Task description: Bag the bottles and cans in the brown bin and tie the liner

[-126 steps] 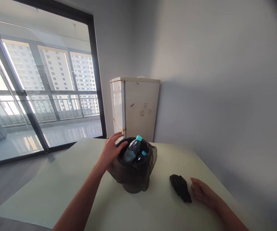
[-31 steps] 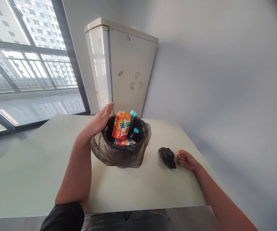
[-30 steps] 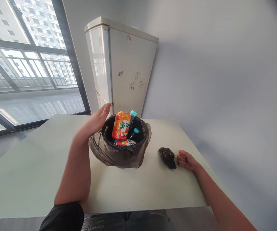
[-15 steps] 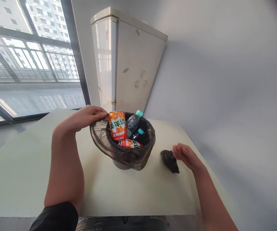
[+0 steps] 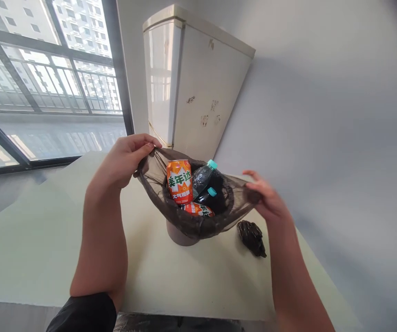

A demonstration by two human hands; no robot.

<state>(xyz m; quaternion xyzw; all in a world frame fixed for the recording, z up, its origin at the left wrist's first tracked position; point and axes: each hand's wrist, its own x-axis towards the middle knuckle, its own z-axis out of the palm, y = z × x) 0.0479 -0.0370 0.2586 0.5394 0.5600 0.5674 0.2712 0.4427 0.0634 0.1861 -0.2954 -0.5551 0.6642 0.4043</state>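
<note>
A thin black garbage bag (image 5: pixel 198 228) lines a small brownish trash can (image 5: pixel 181 236) on the table. My left hand (image 5: pixel 129 154) pinches the bag's rim at the left and pulls it up and outward. At the right, my right hand (image 5: pixel 267 196) grips the opposite part of the rim, stretching it sideways. Inside the bag an orange soda can (image 5: pixel 179 182) stands upright, with another orange can (image 5: pixel 200 210) lying below it. Two bottles with teal caps lean beside them, a clear bottle (image 5: pixel 202 179) and a dark one (image 5: pixel 208 196).
A crumpled black plastic bag (image 5: pixel 251 237) lies on the pale table (image 5: pixel 171 281), close to my right forearm. Behind the table stands a white refrigerator (image 5: pixel 208 92). A large window (image 5: pixel 46 87) is at the left and a grey wall (image 5: pixel 323 115) at the right.
My right hand has moved from beside the crumpled bag to the garbage bag's right rim and taken hold of it. Both sides of the rim are now lifted and spread wider.
</note>
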